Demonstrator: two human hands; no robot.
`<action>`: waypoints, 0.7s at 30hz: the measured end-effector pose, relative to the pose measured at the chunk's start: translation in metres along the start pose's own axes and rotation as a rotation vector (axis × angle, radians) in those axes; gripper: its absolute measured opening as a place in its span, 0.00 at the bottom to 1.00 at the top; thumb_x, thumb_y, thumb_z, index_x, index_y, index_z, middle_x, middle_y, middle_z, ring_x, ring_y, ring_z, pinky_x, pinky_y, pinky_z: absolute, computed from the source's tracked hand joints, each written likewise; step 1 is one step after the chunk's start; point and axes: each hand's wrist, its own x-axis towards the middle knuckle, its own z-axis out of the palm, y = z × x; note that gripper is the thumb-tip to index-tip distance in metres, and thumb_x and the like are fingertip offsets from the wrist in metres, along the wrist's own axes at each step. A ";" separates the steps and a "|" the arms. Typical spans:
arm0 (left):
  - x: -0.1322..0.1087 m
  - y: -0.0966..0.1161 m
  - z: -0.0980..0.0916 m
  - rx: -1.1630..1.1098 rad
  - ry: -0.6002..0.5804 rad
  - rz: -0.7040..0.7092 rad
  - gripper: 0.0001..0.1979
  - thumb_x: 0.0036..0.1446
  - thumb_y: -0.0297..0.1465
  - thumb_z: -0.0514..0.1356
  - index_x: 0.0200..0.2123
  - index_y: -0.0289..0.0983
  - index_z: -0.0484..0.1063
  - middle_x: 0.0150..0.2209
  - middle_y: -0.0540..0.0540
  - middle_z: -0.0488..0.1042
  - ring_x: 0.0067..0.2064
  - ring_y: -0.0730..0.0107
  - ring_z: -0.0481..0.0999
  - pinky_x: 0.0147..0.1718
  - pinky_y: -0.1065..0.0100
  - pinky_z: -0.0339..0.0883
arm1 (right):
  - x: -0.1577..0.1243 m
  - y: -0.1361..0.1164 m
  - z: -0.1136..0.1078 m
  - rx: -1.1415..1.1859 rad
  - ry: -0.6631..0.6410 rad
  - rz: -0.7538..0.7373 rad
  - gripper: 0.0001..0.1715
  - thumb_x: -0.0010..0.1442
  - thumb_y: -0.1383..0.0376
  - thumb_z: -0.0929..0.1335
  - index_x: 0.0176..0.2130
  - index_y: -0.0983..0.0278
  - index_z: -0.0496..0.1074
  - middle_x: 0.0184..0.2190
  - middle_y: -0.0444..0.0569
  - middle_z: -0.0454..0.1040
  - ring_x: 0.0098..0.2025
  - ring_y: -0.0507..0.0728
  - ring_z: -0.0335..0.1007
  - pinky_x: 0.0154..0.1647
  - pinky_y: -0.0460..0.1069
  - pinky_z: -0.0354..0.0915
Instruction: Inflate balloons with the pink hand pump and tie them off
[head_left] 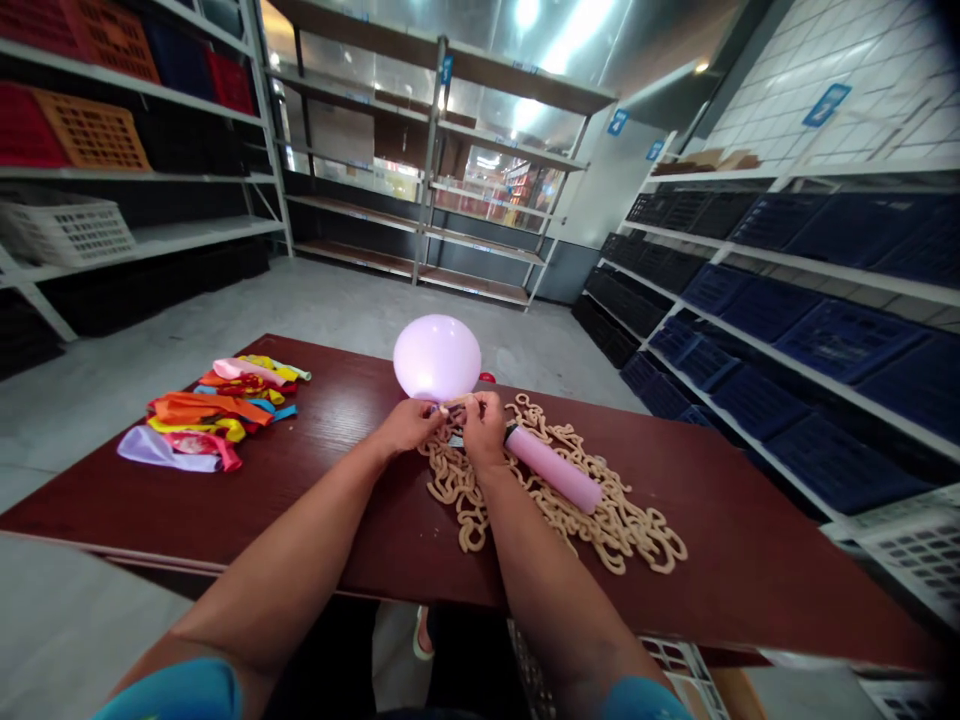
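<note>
An inflated light purple balloon (437,352) stands at the far edge of the table, just beyond my hands. My left hand (411,425) is closed in a pinch at the balloon's neck. Close beside it, my right hand (484,428) is also closed, pinching a tan band stretched near the neck; the fingers partly hide it. Below and to the right of my hands spreads a pile of tan, curly bands (649,535). On that pile lies a pink cylindrical balloon pump (559,470) with a black end close to my right hand.
Several flat balloons (214,408) in mixed colours lie on the left of the dark red table (330,500). A small red object (487,378) shows past the far edge. Shelves with crates (825,330) flank both sides; a metal rack (431,160) stands behind.
</note>
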 end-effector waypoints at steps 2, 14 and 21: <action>0.004 -0.005 -0.002 0.052 0.169 0.003 0.19 0.49 0.45 0.56 0.22 0.33 0.69 0.18 0.50 0.65 0.19 0.77 0.59 0.19 0.74 0.50 | -0.001 -0.001 0.001 -0.042 0.012 -0.048 0.10 0.57 0.58 0.60 0.33 0.63 0.63 0.22 0.41 0.67 0.27 0.52 0.64 0.35 0.48 0.60; 0.025 -0.004 -0.004 0.437 0.471 0.010 0.19 0.51 0.43 0.53 0.27 0.36 0.76 0.30 0.44 0.74 0.34 0.65 0.71 0.31 0.70 0.58 | -0.008 0.010 0.012 -0.418 -0.364 -0.209 0.08 0.57 0.63 0.62 0.28 0.63 0.66 0.28 0.47 0.71 0.33 0.54 0.64 0.35 0.47 0.55; 0.077 0.011 0.001 0.502 0.480 -0.099 0.20 0.51 0.44 0.52 0.25 0.36 0.75 0.23 0.43 0.73 0.30 0.62 0.72 0.28 0.68 0.59 | -0.014 -0.002 0.009 -0.541 -0.430 -0.189 0.07 0.59 0.63 0.61 0.32 0.62 0.67 0.33 0.48 0.72 0.36 0.54 0.66 0.34 0.47 0.54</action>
